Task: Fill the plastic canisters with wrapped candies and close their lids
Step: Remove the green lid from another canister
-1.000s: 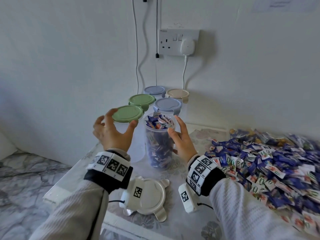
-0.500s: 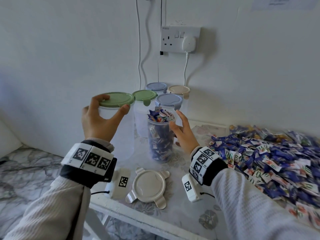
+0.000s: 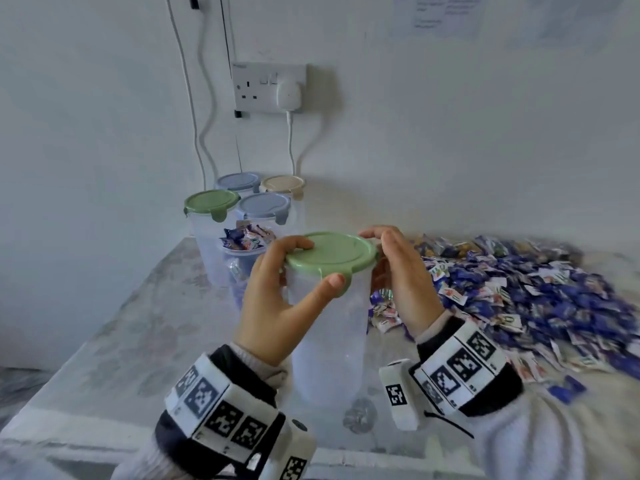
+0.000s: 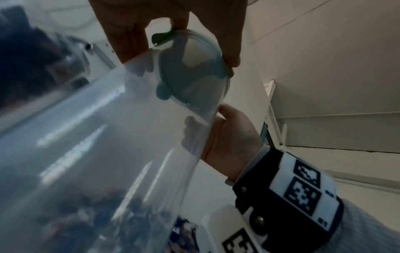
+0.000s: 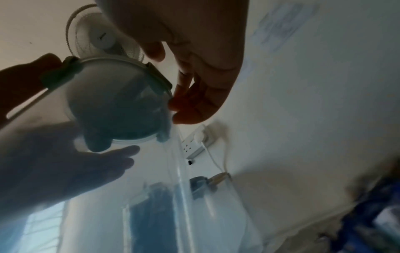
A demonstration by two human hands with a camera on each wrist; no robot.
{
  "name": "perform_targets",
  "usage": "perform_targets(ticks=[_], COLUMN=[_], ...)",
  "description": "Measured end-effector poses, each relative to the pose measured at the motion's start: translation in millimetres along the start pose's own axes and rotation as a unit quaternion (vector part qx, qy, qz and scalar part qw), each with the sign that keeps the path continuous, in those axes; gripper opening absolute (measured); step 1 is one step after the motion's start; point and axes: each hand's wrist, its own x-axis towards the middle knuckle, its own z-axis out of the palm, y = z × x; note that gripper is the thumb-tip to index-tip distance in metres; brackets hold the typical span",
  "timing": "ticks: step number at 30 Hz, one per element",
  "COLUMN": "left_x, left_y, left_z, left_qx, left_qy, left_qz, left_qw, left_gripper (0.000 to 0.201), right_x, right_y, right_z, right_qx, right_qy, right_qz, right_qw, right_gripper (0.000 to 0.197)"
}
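Canister (image 3: 329,344) empty, green lid (image 3: 331,253) on; left hand (image 3: 277,306) holding.

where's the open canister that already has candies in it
In the head view, the candy-filled clear plastic canister stands lidless left of centre, behind the left hand, in front of the lidded green-topped canister.

You were in a home room: plain white wall, socket (image 3: 269,87) with charger (image 3: 288,95), floral-cloth table (image 3: 138,327), marble floor (image 3: 17,382), fan (image 5: 101,34).
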Motion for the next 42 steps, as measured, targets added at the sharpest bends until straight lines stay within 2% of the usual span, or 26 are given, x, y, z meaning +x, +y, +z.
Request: perform_targets(ticks=[3, 7, 12, 15, 18, 21, 24, 28, 31, 33, 36, 40, 42], left_x=[-7.2, -15.5, -17.8, -17.5, -15.4, -11.0, -5.3, 1.1, -1.9, -1.8, 5.2, 19.2, 24.4], left_y=[-8.1, -14.4, -20.1, -18.7, -13.5, -15.4, -18.0, -23.7, -19.1, -17.6, -21.8, -22.3, -22.6], left_z=[20.4, 37.8, 40.8, 36.7, 32.4, 29.5, 27.4, 28.7, 28.2, 24.1, 20.1, 19.1, 20.9], left_qx=[-0.013, -0.018, 0.014, 0.008, -0.049, -0.071, -0.07, -0.074, -0.083, -0.069, -0.065, -0.176, -0.166], left_qy=[-0.037, -0.077, -0.109, -0.132, -0.131, -0.106, -0.112, -0.146, -0.131, -0.119, -0.16, -0.273, -0.271], left_qz=[0.003, -0.004, -0.002, -0.004, -0.031, -0.085, -0.126, -0.146, -0.107, -0.085, -0.12, -0.191, -0.199], left_qw=[0.999, 0.997, 0.994, 0.991, 0.99, 0.988, 0.983, 0.976, 0.982, 0.987, 0.978, 0.927, 0.927], left_gripper=[0.051, 0.054, 0.055, 0.049, 0.034, 0.036, 0.03, 0.024, 0.03, 0.043, 0.059, 0.075, 0.064], right_x=[-12.0, -21.4, -25.7, -28.0, -32.2, -35.2, -33.0, -32.0, -31.6, -29.5, -26.5, -20.9, -17.2], right_y=[1.5, 5.7, 10.5, 10.8, 8.2, 8.1, 8.3, 9.3, 8.1, 8.2, 7.2, 2.7, 1.6], right_z=[-25.3, -46.9, -57.7, -62.5, -67.2, -69.4, -69.5, -71.6, -71.5, -70.2, -67.7, -60.6, -58.4], right_qx=[-0.057, -0.066, -0.076, -0.08, -0.071, -0.052, -0.029, 0.012, 0.039, 0.054, 0.067, -0.004, -0.006], right_qy=[0.025, 0.023, 0.019, 0.0, -0.016, -0.025, -0.034, -0.063, -0.069, -0.066, -0.037, -0.03, -0.04], right_qz=[0.006, 0.038, 0.057, 0.064, 0.064, 0.064, 0.085, 0.122, 0.145, 0.158, 0.161, 0.125, 0.131], right_qw=[0.998, 0.997, 0.995, 0.995, 0.995, 0.996, 0.995, 0.99, 0.986, 0.984, 0.984, 0.992, 0.991], right_gripper=[0.031, 0.024, 0.021, 0.017, 0.015, 0.022, 0.023, 0.019, 0.019, 0.021, 0.013, 0.02, 0.019])
